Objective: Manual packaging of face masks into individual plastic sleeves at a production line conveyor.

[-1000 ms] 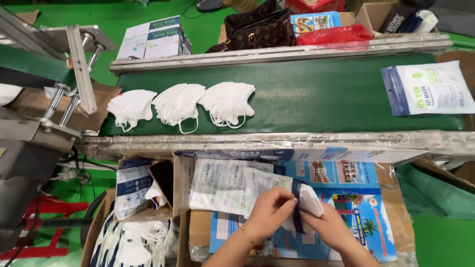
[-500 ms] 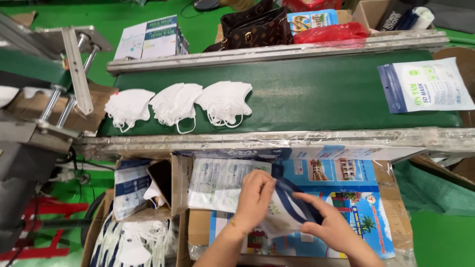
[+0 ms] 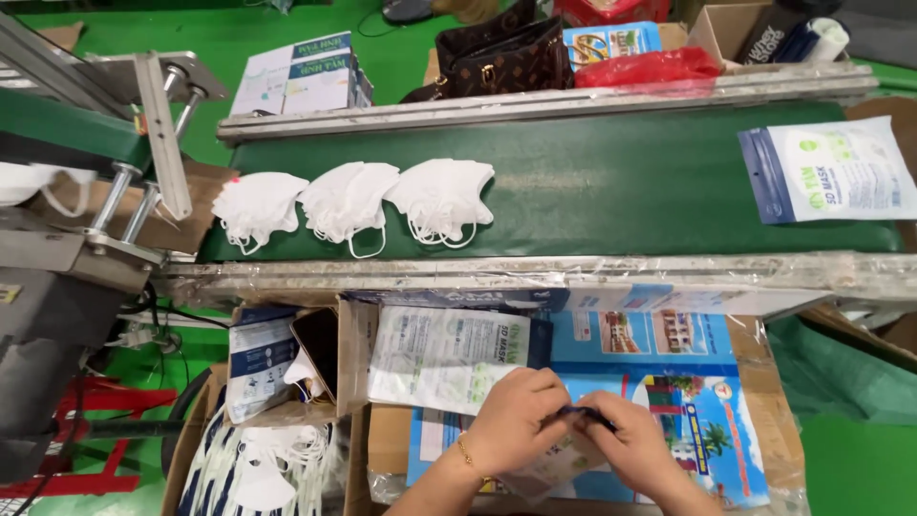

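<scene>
A: Left hand [image 3: 516,425]?

B: Fingers curled, pinching the dark top strip of a mask pouch [image 3: 559,459] at about 6 o'clock in view. Wrist w/ a thin gold bracelet [image 3: 465,449].

A: Right hand [image 3: 630,444]?

B: Same strip, pinched from the other end; thumb and forefinger pressed together on it. Hands nearly touching. Pouch mostly hidden under both hands, so contents hard to tell, prob. white masks.

A: Pouch resting on what?

B: Over a blue printed carton sheet [image 3: 688,382], w/ a flat stack of empty pouches [image 3: 444,354] just at 10 o'clock from the hands.

A: Elsewhere?

B: Green conveyor belt [image 3: 611,182] across the middle. Three white masks [image 3: 349,203] in a row at its 9 o'clock end, edges overlapping. One filled pouch [image 3: 831,172] at 3 o'clock end. Box of loose masks [image 3: 253,459] at 8 o'clock, low left. Brown bag [image 3: 497,57] and red plastic bag [image 3: 645,67] past the belt at 12 o'clock.
</scene>
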